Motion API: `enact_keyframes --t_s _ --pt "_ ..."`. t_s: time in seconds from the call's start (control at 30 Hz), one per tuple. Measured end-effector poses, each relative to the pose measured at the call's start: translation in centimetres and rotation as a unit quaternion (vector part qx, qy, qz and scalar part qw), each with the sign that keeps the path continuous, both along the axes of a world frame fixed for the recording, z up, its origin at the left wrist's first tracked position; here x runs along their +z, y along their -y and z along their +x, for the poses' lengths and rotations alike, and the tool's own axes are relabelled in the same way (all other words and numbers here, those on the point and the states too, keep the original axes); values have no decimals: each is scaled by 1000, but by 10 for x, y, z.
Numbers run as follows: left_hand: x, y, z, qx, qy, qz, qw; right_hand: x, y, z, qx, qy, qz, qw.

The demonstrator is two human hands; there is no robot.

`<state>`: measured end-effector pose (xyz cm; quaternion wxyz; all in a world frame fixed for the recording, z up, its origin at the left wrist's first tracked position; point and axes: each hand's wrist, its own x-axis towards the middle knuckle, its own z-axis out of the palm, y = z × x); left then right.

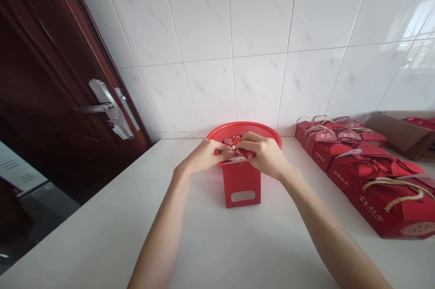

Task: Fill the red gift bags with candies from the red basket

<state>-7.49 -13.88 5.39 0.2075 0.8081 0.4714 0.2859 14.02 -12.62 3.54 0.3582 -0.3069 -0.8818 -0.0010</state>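
Observation:
A red box [242, 184] with a pale rounded label on its near face stands upright on the white table. Behind it is a red mesh basket [247, 125] holding several small wrapped candies [234, 140]. My left hand [211, 155] is at the box's top left edge, its fingers bent and pressed together; what they pinch is too small to make out. At the top right edge, my right hand [260, 151] has its fingers curled round a red wrapped candy [249, 154]. The box's opening is mostly hidden by both hands.
Several red gift boxes [353, 175] with rope handles line the right side of the table [112, 216]. A cardboard box [396, 132] with red contents is at the far right. White tiled wall behind; a dark red door [68, 53] with a metal handle at left.

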Motion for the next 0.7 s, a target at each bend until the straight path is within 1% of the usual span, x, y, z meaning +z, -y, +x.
enact_keyframes --t_s 0.17,0.23,0.3,0.4,0.5,0.63,0.7 --pt "1 0 3 32 -17 28 999 3 3 4 53 21 -20 998" --pt "1 0 4 41 -28 33 998 5 4 5 59 21 -34 997" --pt "1 0 3 37 -32 35 998 7 5 6 54 27 -63 996" --pt "0 -1 2 29 -24 36 999 10 4 7 48 35 -132 990" --pt "0 -1 2 24 -12 34 999 12 4 10 50 1 -176 983" --pt "0 -1 4 27 -9 25 999 14 5 14 42 -80 -180 979" --pt "0 0 5 34 -17 19 999 14 4 15 30 -84 -188 978"
